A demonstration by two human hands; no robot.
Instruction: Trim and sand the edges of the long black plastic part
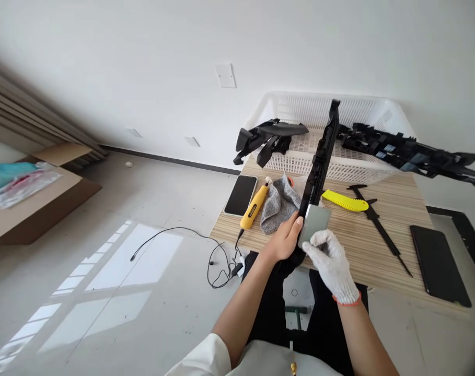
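My bare left hand (285,241) is closed around the lower end of a long black plastic trim piece (320,156), which points up and away over the table. In a white knit glove with an orange cuff, my right hand (332,262) pinches the lower edge of a flat grey rectangular pad (316,222). The pad lies against the trim piece, just right of my left thumb. A crumpled grey cloth (279,204) lies left of the piece. Right of it are a yellow-handled cutter (345,200) and a black caliper (378,224).
A white plastic basket (335,166) stands at the table's back, with black plastic parts (274,137) and more (402,149) overhanging its sides. On the striped wooden table (362,250) lie a yellow corded rotary tool (255,206) and two phones (241,195). Cables (219,266) trail at left.
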